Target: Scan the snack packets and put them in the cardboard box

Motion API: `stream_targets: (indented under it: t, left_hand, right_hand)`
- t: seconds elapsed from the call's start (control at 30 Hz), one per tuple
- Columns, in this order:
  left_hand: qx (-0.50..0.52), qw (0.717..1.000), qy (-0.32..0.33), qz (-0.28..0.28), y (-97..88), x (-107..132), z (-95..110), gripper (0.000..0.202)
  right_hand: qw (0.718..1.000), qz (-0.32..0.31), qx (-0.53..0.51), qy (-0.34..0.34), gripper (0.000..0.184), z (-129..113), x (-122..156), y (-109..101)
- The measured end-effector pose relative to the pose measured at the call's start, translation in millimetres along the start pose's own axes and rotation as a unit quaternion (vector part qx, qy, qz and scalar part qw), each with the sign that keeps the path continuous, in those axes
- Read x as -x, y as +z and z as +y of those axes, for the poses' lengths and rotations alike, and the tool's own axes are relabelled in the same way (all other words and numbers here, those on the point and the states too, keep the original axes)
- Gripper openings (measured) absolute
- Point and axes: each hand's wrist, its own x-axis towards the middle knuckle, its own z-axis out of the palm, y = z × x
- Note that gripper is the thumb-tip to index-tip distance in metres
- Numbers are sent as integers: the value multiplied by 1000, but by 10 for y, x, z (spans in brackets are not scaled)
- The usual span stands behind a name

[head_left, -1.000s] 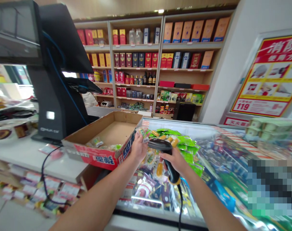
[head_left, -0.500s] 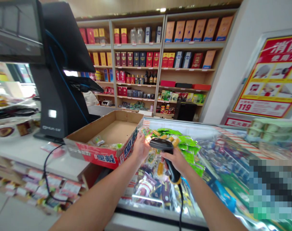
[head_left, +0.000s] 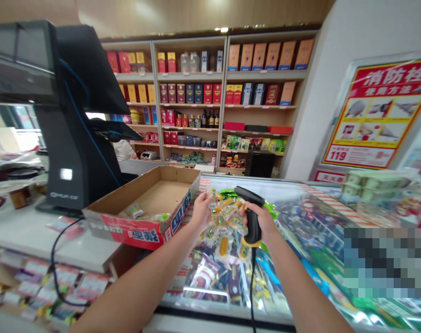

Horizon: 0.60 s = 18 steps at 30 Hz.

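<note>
My right hand (head_left: 262, 219) is wrapped round the grip of a black barcode scanner (head_left: 252, 222), whose head points up and to the left. Its cable hangs down over the counter's front edge. My left hand (head_left: 201, 210) pinches a small clear-wrapped snack packet (head_left: 213, 192) at the far side of a heap. That heap of wrapped yellow snacks (head_left: 224, 246) lies on the glass top between my hands. Green packets (head_left: 227, 192) lie behind it, partly hidden by the scanner. To the left of my left hand stands an open cardboard box (head_left: 141, 231) with a few small packets inside.
A black point-of-sale terminal (head_left: 78, 138) rises at the left on a white counter (head_left: 19, 231). The glass-topped case (head_left: 283, 187) holds packaged goods. Egg trays (head_left: 366, 187) sit at its right. Shelves of boxed bottles (head_left: 191, 93) line the back wall.
The scanner has lifted and tilted upward, away from my left hand, and its glow on the packet is gone. More of the yellow snacks show. The camera view has shifted slightly.
</note>
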Motion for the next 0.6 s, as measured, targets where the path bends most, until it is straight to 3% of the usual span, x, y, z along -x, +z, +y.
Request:
stream_targets:
  t: [0.1, 0.27, 0.47, 0.6]
  left_hand:
    - [-157, 987, 27, 14, 153, -157, -42, 28]
    - [-334, 942, 27, 7, 431, -447, -174, 32]
    - [-417, 908, 32, -9, 532, -551, -291, 20]
    - [-440, 896, 58, -17, 478, -522, -59, 8]
  right_hand:
    - [995, 73, -65, -11, 21, -49, -91, -108]
    - [990, 105, -91, -26, 28, -66, -137, -159]
    - [985, 111, -122, -40, 30, -63, -113, -113]
    - [985, 111, -128, -30, 29, -67, -105, -94]
